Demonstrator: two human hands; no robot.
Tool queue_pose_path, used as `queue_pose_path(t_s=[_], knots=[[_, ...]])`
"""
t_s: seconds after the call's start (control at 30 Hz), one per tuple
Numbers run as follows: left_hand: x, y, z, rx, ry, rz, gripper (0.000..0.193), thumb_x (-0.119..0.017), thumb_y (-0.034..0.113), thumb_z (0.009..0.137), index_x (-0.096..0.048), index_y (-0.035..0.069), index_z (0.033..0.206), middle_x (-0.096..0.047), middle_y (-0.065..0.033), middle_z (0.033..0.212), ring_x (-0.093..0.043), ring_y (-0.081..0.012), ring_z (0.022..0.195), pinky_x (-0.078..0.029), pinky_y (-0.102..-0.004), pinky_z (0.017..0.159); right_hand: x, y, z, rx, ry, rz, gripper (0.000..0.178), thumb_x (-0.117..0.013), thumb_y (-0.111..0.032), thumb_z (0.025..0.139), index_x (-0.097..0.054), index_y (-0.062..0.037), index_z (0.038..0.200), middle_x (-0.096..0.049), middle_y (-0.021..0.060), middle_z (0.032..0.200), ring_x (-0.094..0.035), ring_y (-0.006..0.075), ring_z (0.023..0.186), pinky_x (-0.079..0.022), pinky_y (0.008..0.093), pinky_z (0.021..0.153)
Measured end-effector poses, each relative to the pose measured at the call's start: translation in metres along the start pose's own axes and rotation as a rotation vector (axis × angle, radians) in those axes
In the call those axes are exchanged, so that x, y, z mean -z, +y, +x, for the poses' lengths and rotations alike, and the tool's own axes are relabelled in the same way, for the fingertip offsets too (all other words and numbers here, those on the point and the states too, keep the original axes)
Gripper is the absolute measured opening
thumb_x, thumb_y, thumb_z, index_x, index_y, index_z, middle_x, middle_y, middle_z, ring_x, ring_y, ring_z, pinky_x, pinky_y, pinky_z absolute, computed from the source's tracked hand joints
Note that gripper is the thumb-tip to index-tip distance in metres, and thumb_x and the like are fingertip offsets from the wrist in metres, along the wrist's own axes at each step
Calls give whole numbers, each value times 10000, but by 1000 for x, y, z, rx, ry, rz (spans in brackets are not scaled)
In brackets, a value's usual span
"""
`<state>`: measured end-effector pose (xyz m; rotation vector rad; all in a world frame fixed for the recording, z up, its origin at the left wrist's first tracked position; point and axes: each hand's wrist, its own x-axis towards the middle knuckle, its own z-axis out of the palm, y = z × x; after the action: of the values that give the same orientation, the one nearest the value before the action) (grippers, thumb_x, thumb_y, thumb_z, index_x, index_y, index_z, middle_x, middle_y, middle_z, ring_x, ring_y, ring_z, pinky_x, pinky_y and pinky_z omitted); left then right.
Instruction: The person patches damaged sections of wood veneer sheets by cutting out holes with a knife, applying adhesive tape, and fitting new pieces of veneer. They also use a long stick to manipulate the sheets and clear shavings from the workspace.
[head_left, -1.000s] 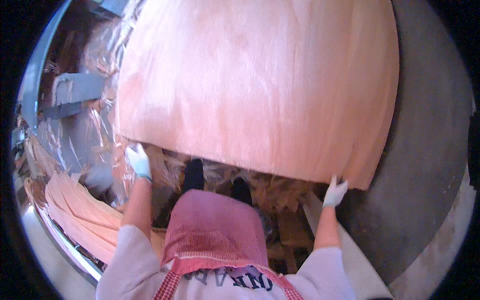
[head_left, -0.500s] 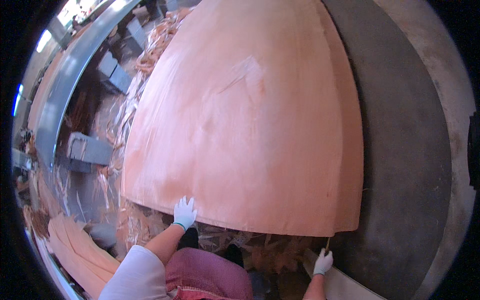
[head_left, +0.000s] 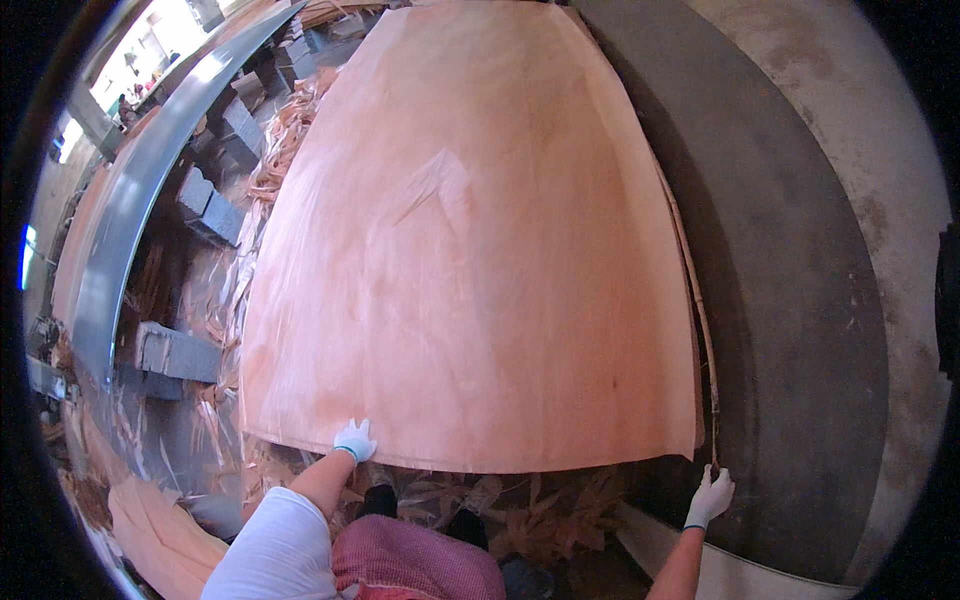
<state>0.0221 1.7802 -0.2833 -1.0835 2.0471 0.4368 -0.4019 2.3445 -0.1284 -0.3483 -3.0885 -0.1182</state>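
Observation:
A large thin sheet of reddish wood veneer (head_left: pixel 540 300) lies flat before me, with a wrinkled, raised patch left of its middle. On its near edge, toward the left, my gloved left hand (head_left: pixel 356 440) rests with the fingers spread. Beyond the sheet's near right corner, my gloved right hand (head_left: pixel 711 496) is closed round the near end of a long thin stick (head_left: pixel 703 330), which looks like bamboo. That stick runs away from me along the right edge of the veneer, and its far part is hard to make out.
Torn veneer scraps (head_left: pixel 265 180) litter the left side, beside grey blocks (head_left: pixel 180 352) and a long shiny metal rail (head_left: pixel 150 170). Crumpled veneer (head_left: pixel 165 530) lies at the lower left. A dark grey surface (head_left: pixel 800 330) stretches along the right; a pale board (head_left: pixel 740 575) is at the lower right.
My right hand has moved right and slightly up, and the stick now shows along the sheet's right edge. That edge has shifted left. My left hand remains on the near edge.

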Motion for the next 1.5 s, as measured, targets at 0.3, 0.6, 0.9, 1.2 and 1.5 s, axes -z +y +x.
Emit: queue_pose_path(t_s=[0.3,0.6,0.9,1.2,1.5], knots=[[19,7,-12,74,28,-36,578,-580,404,841,-477,137,1343,-451,-218,1404,-541,-348,1218,-459,-457,977,37,-1,13,46,49,-31,405,-628,-419,900,-630,-43,1049,-636,162,947,-600,334,921,-509,465,750],[12,-7,-33,135,379,-66,340,-579,320,826,-612,88,1073,-592,-164,1127,-613,-322,1043,-505,-465,847,85,-70,-16,278,175,175,373,-625,-392,905,-616,-22,950,-601,191,868,-588,369,868,-482,482,713],[105,-34,37,66,536,-227,338,-550,311,846,-612,67,1071,-590,-171,1162,-587,-338,1078,-501,-478,888,14,-196,-122,217,-32,596,479,-617,-428,904,-628,43,993,-670,182,906,-639,364,836,-478,484,725],[260,-2,153,-241,605,-234,403,-583,335,862,-583,59,1155,-549,-179,1261,-517,-335,1185,-440,-466,975,-7,-316,-240,215,-524,404,420,-544,-408,941,-602,7,974,-655,204,884,-615,405,843,-463,485,740],[349,76,240,-289,251,93,906,-681,562,786,-229,300,1525,-132,-100,1610,-148,-359,1468,-175,-703,1072,-82,-359,-277,228,-736,219,529,-524,-337,969,-492,100,1266,-370,288,1432,-413,423,1288,-402,463,1032]])
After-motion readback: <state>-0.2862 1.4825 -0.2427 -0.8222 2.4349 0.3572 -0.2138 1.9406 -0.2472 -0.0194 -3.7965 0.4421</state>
